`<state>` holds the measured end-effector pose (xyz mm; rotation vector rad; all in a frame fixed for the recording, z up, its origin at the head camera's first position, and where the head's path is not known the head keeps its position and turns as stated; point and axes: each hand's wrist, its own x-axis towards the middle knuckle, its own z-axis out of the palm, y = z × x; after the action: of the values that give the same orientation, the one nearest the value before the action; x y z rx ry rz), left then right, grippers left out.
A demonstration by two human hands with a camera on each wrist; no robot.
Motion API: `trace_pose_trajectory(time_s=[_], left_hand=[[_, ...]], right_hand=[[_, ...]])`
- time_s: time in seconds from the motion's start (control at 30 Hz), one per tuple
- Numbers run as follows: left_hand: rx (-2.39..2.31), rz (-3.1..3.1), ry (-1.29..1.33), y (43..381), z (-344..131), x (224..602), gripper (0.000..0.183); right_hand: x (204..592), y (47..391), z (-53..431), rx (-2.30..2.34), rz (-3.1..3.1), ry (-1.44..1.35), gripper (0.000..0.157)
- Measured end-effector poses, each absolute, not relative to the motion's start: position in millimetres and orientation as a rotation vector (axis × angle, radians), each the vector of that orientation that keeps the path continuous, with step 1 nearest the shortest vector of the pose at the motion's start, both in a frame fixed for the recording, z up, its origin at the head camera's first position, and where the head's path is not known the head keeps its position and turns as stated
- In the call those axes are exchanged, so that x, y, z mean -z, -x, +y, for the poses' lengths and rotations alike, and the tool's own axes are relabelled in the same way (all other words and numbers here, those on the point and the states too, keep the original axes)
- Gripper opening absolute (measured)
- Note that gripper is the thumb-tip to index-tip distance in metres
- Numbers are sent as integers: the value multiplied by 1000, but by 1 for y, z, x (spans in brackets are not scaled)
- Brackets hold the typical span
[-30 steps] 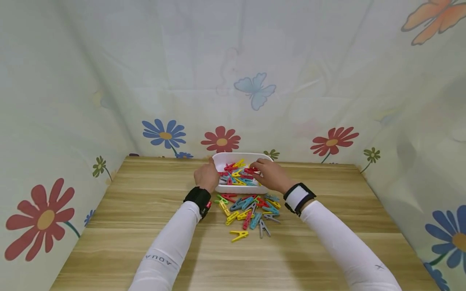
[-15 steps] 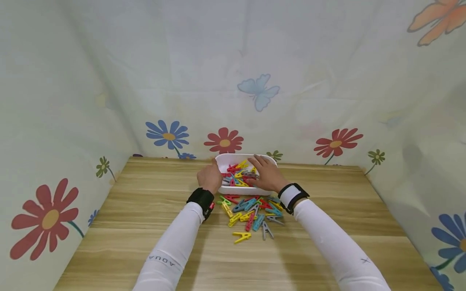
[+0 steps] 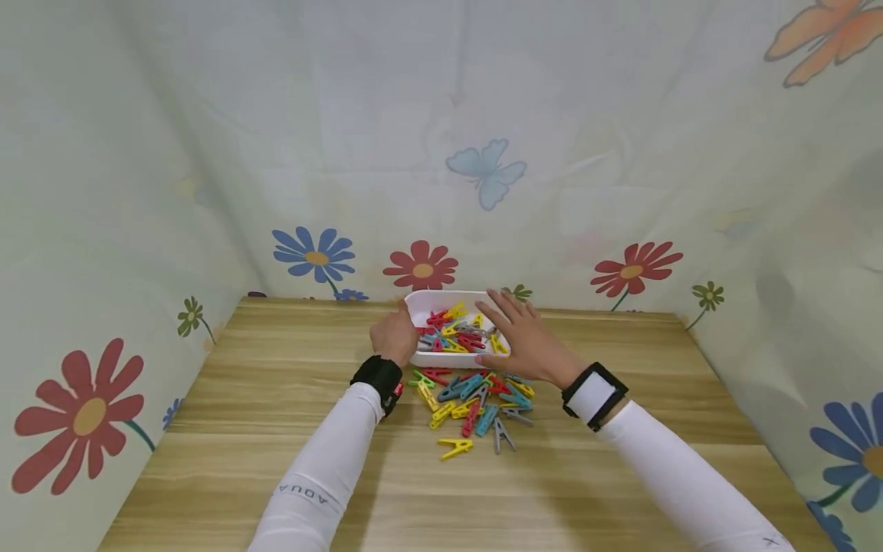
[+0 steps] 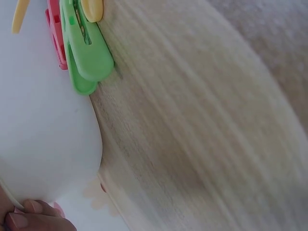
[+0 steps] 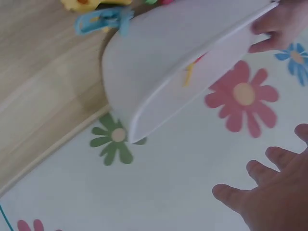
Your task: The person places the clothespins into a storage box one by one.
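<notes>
A white plastic tub (image 3: pixel 458 360) with rounded corners stands near the table's back edge, holding several red, yellow, blue and grey clothespins (image 3: pixel 451 330). My left hand (image 3: pixel 395 335) grips its left end, and the left wrist view shows fingertips (image 4: pixel 36 219) at the rim. Over the tub's right end, my right hand (image 3: pixel 530 343) has its fingers spread and holds nothing. Whether it touches the rim cannot be told in the head view. In front of the tub lies a loose pile of clothespins (image 3: pixel 471 409), among them a green clothespin (image 4: pixel 94 60) close to its wall.
The wood-grain table (image 3: pixel 297 330) meets a pale curtain (image 3: pixel 345 153) printed with flowers and butterflies, directly behind the tub. A single yellow clothespin (image 3: pixel 455 448) and a grey clothespin (image 3: pixel 502 435) lie at the pile's near side.
My right hand's curled fingers have let go of a red clothespin in the tub and spread out. The hand has moved to the right; the left hand stays on the tub.
</notes>
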<state>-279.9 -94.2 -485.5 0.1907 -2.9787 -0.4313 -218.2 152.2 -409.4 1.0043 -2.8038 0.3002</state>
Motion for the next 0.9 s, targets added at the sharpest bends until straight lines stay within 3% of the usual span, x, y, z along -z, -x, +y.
trace_pose_trajectory(time_s=[0.33,0.9], left_hand=[[416,-2993,-188,277,-94,480,60],[455,-2965,-138,277,-95,484,57]], right_hand=[[415,165,161,-244,-2755,-1125,93],[463,140,193,-269,-2887,-1154,87]])
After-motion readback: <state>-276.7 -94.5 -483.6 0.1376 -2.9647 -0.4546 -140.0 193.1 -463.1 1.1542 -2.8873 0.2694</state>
